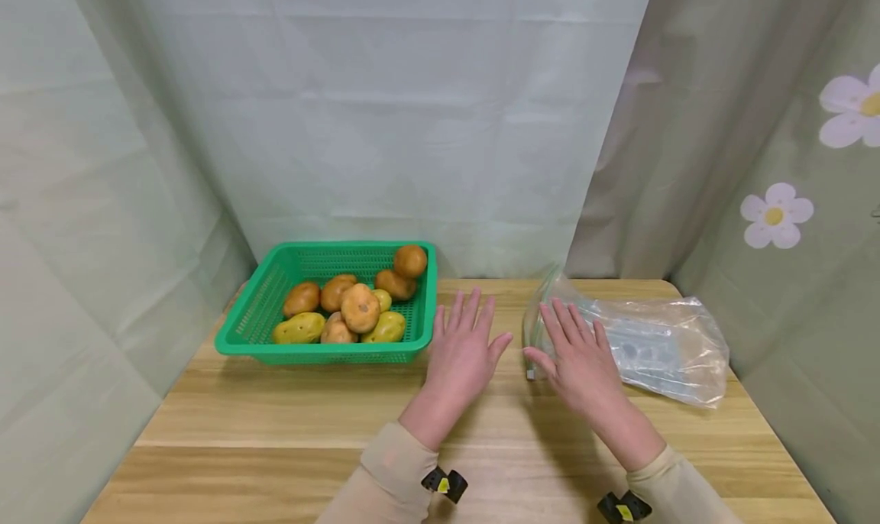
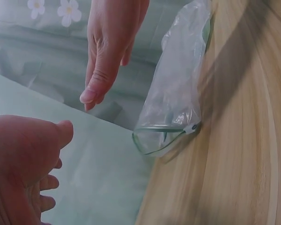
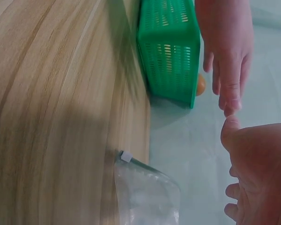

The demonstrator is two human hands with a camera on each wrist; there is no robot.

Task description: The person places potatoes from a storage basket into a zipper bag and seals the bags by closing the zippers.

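A green plastic basket [image 1: 247, 333] stands on the wooden table [image 1: 289, 425] at the left and holds several brown and yellow potatoes [image 1: 360, 308]. A clear zip bag [image 1: 660, 348] lies at the right, its mouth turned toward the hands. My left hand [image 1: 474, 341] is spread flat above the table, just right of the basket, and holds nothing. My right hand [image 1: 560, 344] is also flat with straight fingers, over the bag's mouth. In the left wrist view the right hand [image 2: 107, 56] hangs apart from the bag [image 2: 173, 103]. The right wrist view shows the basket [image 3: 171, 51] beyond the left hand [image 3: 227, 56].
Pale green cloth walls close in the table at the back and both sides; the right one [image 1: 777, 218] has flower prints. Bare wood lies in front of the basket and hands, up to the near edge.
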